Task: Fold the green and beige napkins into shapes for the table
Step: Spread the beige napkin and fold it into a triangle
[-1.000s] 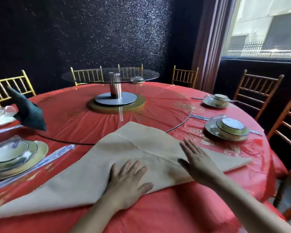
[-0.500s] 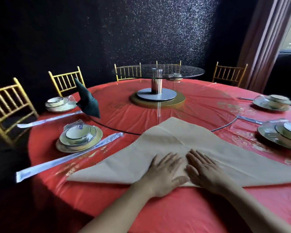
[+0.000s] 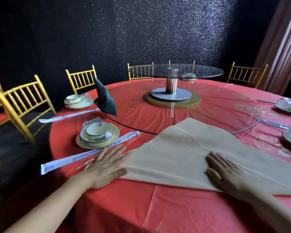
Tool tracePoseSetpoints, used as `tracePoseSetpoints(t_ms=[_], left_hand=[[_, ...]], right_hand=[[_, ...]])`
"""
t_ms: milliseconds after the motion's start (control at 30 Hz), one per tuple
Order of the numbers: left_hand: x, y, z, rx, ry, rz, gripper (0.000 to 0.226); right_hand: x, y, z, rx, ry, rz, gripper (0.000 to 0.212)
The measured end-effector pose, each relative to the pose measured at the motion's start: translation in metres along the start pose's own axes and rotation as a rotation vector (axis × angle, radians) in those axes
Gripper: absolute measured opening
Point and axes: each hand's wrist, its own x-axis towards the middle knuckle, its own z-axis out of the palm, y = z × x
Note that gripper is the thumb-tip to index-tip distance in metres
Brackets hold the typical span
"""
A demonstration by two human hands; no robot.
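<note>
Since half a second ago, the left hand (image 3: 107,167) has been slid away from the right hand (image 3: 225,174). They were side by side at the middle of the near edge and are now well apart.

The beige napkin (image 3: 175,152) is laid flat on the red-covered worktop (image 3: 141,207), folded into a broad triangle with its long edge nearest the person and its apex pointed toward the centre. Its left tip is covered by the left hand, which is pressed palm down with straight, spread fingers. The thumb is set on the near edge and part of the palm is on the red cloth. Nothing is held in this grip, which is wide and flat. The right hand is likewise pressed flat on the cloth further right along the near edge, its grip wide and holding nothing.

The green napkin (image 3: 107,103) is seen already folded and standing upright at the far left, well apart from the beige one.

A wrapped place setting (image 3: 97,137) of stacked bowl and plates is set between the two napkins, and a wrapped chopstick packet (image 3: 84,157) is laid just beside the left fingertips. A glass turntable (image 3: 200,73) is raised on a metal post at the centre, and gold chairs (image 3: 23,101) are ranged around the far side.
</note>
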Motion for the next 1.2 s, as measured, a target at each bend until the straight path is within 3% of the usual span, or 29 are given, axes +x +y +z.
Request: tracePoseSetpoints(t_ms=[167, 267, 367, 467, 533, 667, 767, 833, 900, 967, 1067, 1100, 1200], left_hand=[[-0.011, -0.01, -0.001, 0.001, 0.012, -0.009, 0.095], [-0.026, -0.017, -0.002, -0.113, 0.138, 0.024, 0.094], [-0.043, -0.025, -0.01, 0.0, 0.415, 0.169, 0.042], [-0.049, -0.03, -0.014, 0.135, 0.444, 0.283, 0.008], [-0.049, -0.033, -0.014, 0.099, 0.449, 0.276, 0.007], [-0.054, -0.038, -0.022, -0.107, 0.494, 0.207, 0.032], [-0.06, -0.033, -0.037, -0.247, 0.517, 0.177, 0.039], [-0.058, -0.024, -0.053, -0.403, 0.589, 0.161, 0.035], [-0.048, -0.007, -0.071, -0.628, 0.636, 0.14, 0.014], [-0.028, 0.013, -0.088, -0.897, 0.579, 0.121, 0.006], [0.012, 0.044, -0.11, -0.989, 0.563, 0.156, 0.013], [0.028, 0.055, -0.116, -1.005, 0.568, 0.18, 0.018], [0.075, 0.082, -0.123, -0.985, 0.56, 0.22, 0.008]], right_hand=[[0.0, -0.002, -0.003, -0.018, -0.017, 0.003, 0.147], [0.0, -0.003, -0.005, -0.011, -0.027, 0.013, 0.148], [0.001, -0.002, -0.004, -0.008, -0.022, 0.001, 0.149], [0.0, -0.002, -0.004, 0.01, -0.018, 0.004, 0.149], [0.0, -0.003, -0.005, 0.017, -0.008, 0.006, 0.15], [0.0, -0.004, -0.005, 0.048, -0.029, -0.005, 0.152], [0.0, -0.003, -0.009, 0.055, -0.046, -0.022, 0.154], [0.001, -0.004, -0.014, 0.061, -0.051, -0.033, 0.157], [0.003, -0.005, -0.019, 0.073, -0.028, -0.054, 0.157], [0.001, -0.015, -0.029, 0.181, 0.05, -0.117, 0.141], [-0.011, -0.046, -0.044, 0.444, 0.199, -0.213, 0.062], [-0.015, -0.058, -0.048, 0.544, 0.212, -0.218, 0.049], [-0.016, -0.085, -0.048, 0.771, 0.208, -0.22, 0.048]])
